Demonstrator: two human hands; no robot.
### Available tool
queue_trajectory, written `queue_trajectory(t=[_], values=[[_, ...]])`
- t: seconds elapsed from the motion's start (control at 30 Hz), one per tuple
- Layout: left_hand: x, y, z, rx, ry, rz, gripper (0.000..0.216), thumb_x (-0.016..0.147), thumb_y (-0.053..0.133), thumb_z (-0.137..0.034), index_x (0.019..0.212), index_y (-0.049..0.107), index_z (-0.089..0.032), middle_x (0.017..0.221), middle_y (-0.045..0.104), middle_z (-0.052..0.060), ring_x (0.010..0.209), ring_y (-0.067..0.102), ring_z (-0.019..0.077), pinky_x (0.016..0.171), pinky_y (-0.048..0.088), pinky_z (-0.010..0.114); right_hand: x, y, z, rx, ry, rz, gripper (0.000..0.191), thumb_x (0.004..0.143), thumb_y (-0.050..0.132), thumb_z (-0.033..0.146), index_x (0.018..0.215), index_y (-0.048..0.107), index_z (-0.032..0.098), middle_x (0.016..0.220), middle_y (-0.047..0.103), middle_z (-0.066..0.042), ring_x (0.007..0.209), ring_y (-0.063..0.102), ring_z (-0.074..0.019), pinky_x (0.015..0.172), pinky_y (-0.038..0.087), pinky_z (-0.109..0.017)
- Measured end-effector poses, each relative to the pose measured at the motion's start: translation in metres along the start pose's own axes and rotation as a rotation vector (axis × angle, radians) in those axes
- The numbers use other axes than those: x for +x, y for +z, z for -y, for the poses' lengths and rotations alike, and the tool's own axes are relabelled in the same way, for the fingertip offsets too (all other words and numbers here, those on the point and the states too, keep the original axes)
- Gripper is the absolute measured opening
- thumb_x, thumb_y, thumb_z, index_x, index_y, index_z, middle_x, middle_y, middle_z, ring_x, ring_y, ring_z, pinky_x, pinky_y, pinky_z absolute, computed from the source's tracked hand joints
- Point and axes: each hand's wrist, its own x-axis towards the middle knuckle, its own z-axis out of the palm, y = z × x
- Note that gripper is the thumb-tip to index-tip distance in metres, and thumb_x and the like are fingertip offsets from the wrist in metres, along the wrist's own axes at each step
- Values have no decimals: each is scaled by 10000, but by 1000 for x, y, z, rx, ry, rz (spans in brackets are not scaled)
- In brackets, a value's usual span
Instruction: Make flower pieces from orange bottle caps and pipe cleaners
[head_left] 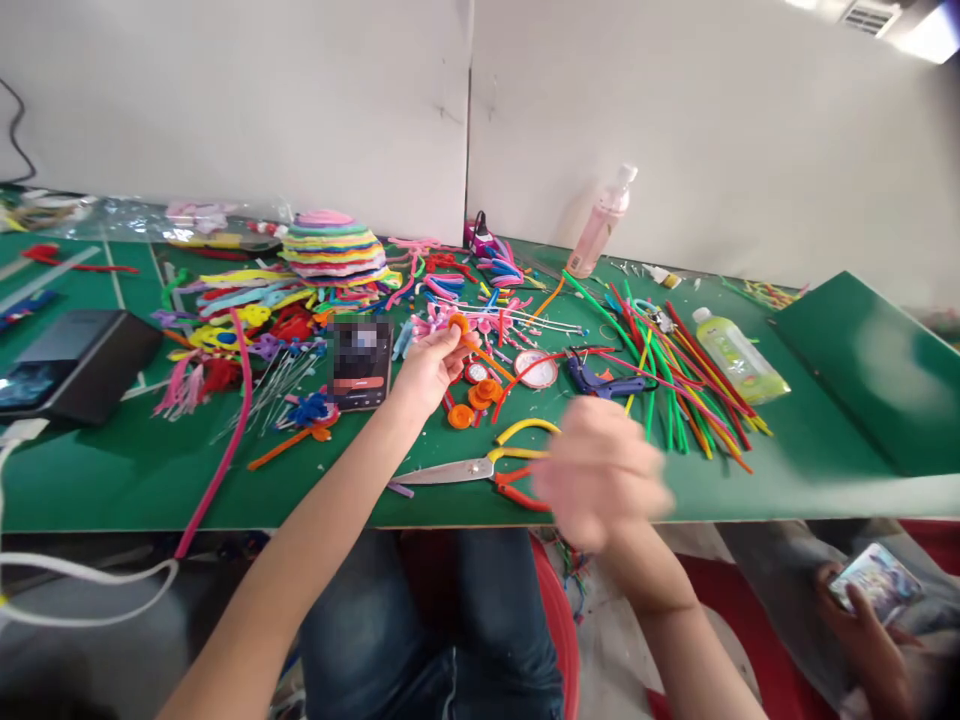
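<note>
My left hand pinches an orange pipe cleaner, coiled at its top, with a straight orange length reaching to the right. Just below it, several coiled orange pipe cleaner discs lie on the green table. My right hand is raised near the table's front edge, smeared by motion; whether it holds anything is hidden. Beneath and left of that hand lie scissors with yellow handles and an orange-handled tool. A dark blue glue gun rests behind the right hand.
Bundled pipe cleaners spread on the right, near a green bottle. A pink bottle stands by the wall. Left are a phone, a striped hat and a black device. Another person's hand holds a phone at lower right.
</note>
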Motion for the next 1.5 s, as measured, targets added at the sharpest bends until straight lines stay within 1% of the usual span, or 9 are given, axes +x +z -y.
queue_trajectory(t=[0.1, 0.17, 0.27, 0.43, 0.63, 0.87, 1.03, 1.13, 1.5], values=[[-1, 2, -3, -119, -44, 4, 51, 800, 668, -155, 753, 650, -163, 698, 698, -10, 641, 662, 72, 451, 401, 120, 15, 40, -35, 90, -28, -64, 222, 803, 481, 190, 656, 639, 244, 697, 680, 6, 571, 600, -110, 532, 442, -264], [-4, 4, -4, -170, -67, 10, 75, 820, 638, -134, 752, 650, -164, 693, 696, -18, 621, 655, 63, 444, 407, 118, 18, 59, -51, 177, 233, -69, 170, 812, 497, 192, 851, 660, 215, 750, 681, -11, 562, 584, -103, 523, 445, -245], [-8, 7, -1, -149, -76, 17, 88, 822, 625, -113, 749, 659, -151, 691, 700, -7, 612, 656, 69, 449, 428, 124, 20, 69, -61, 419, 564, -254, 355, 810, 598, 307, 1150, 570, 210, 827, 675, -17, 566, 573, -99, 526, 469, -234], [-11, 10, 10, -38, -117, 16, 62, 745, 711, -135, 708, 662, -134, 644, 690, 7, 565, 636, 78, 486, 454, 140, 22, 64, -63, 843, 709, -441, 269, 718, 717, 406, 915, 689, 225, 962, 715, -38, 839, 666, -173, 752, 544, -308], [-9, 6, 16, 159, -26, 95, 189, 653, 788, -284, 708, 680, -141, 677, 707, 32, 638, 658, 118, 532, 440, 169, 20, 67, -68, 840, 887, -535, 347, 697, 690, 505, 866, 740, 206, 752, 720, -22, 645, 631, -153, 640, 524, -295], [-6, -1, 14, 686, 318, 189, 296, 684, 721, -448, 682, 679, -156, 662, 701, 40, 640, 647, 187, 621, 447, 257, 19, 60, -76, 562, 872, -484, 358, 725, 643, 523, 726, 715, 172, 637, 675, -26, 549, 552, -130, 536, 440, -257], [-9, -5, 6, 1392, 653, 161, 230, 802, 617, -355, 632, 667, -207, 585, 659, 43, 568, 584, 185, 540, 288, 255, 15, 53, -81, 453, 812, -304, 397, 746, 633, 533, 591, 656, 168, 522, 584, -1, 487, 456, -101, 474, 344, -237], [-9, -7, 2, 1656, 744, 164, 179, 821, 601, -327, 707, 700, -230, 642, 685, 64, 597, 592, 203, 536, 242, 263, 14, 51, -83, 437, 766, -210, 443, 752, 611, 579, 599, 655, 167, 508, 563, 6, 478, 438, -94, 461, 317, -230], [-6, -11, -10, 1494, 585, 338, 169, 774, 654, -356, 669, 715, -238, 600, 670, 21, 540, 537, 163, 540, 279, 250, 14, 45, -83, 415, 572, -36, 387, 845, 529, 523, 666, 539, 179, 578, 480, 34, 542, 415, -89, 520, 319, -225]])
